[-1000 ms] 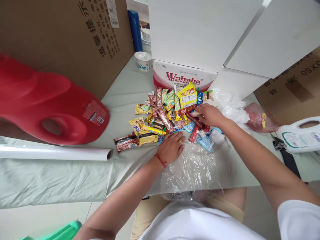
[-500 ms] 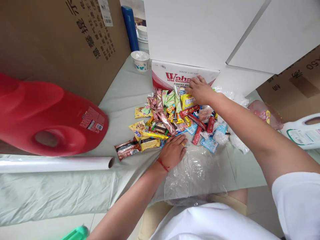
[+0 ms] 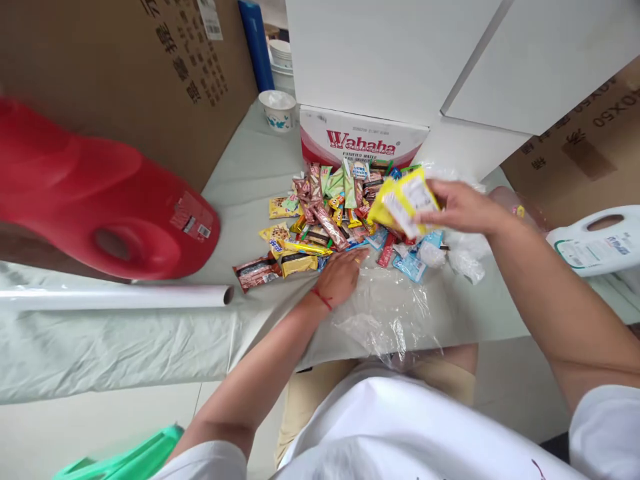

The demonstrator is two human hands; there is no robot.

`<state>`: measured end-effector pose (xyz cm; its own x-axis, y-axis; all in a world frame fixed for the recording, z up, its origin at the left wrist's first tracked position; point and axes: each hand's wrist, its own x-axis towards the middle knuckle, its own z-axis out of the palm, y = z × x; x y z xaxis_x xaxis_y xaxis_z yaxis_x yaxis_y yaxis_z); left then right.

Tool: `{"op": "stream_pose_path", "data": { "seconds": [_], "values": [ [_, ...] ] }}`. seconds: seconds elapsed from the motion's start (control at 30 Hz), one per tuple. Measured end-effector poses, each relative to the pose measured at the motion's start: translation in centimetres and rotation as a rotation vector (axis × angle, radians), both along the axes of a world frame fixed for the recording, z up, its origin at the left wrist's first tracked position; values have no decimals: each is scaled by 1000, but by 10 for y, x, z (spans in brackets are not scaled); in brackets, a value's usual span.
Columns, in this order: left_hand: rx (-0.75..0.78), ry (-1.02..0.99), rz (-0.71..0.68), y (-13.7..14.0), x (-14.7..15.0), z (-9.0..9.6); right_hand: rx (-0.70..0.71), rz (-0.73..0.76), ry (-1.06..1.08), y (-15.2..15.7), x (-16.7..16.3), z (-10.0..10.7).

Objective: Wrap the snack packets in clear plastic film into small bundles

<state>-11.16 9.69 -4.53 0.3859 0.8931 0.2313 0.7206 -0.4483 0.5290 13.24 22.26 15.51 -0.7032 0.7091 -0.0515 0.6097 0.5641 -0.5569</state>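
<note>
A heap of wrapped snacks (image 3: 325,227) in brown, green, yellow, red and blue lies on the cloth-covered table. Above its right side my right hand (image 3: 457,208) grips a yellow snack packet (image 3: 407,200) with a white printed panel, thumb below and fingers behind. Some red-wrapped bars under the packet are partly covered by it. My left hand (image 3: 343,277), with a red string on the wrist, rests flat at the heap's near edge. A clear plastic bag (image 3: 395,310) spreads beside it and hangs over the table's front edge.
Behind the heap stands a Wahaha carton (image 3: 363,139). On the left are a red jug (image 3: 115,207), a white roll (image 3: 115,297) and a large cardboard box (image 3: 150,87). A paper cup (image 3: 278,110) stands at the back; a white jug (image 3: 597,240) is on the right.
My right hand has picked the yellow packet out of the heap's back and brought it up and to the right. My left hand has stayed by the near edge. The view has shifted slightly.
</note>
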Motion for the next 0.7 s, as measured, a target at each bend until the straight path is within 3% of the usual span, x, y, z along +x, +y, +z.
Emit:
{"op": "stream_pose_path", "data": {
  "seconds": [0.1, 0.17, 0.23, 0.3, 0.37, 0.43, 0.57, 0.7],
  "values": [
    [4, -13, -4, 2, -2, -4, -505, 225, -53, -39, 10, -23],
    [-8, -14, -2, 3, -2, -5, -627, 347, -76, -56, 6, -53],
    [-25, -2, 5, 4, -3, -5, -569, 431, -86, -66, -2, -83],
    [-37, 12, 17, 3, -2, -4, -344, 410, -88, -76, -10, -107],
    [-34, 20, 23, 2, -2, -3, -83, 327, -70, -88, -14, -120],
    [-24, 28, 17, 1, -1, -1, 52, 301, -65, -103, -15, -126],
    [-23, 62, 18, -1, 0, 2, 83, 288, -112, -126, -11, -132],
    [-35, 80, 7, 0, -1, 2, 49, 281, -53, -121, -2, -139]
  ]
}}
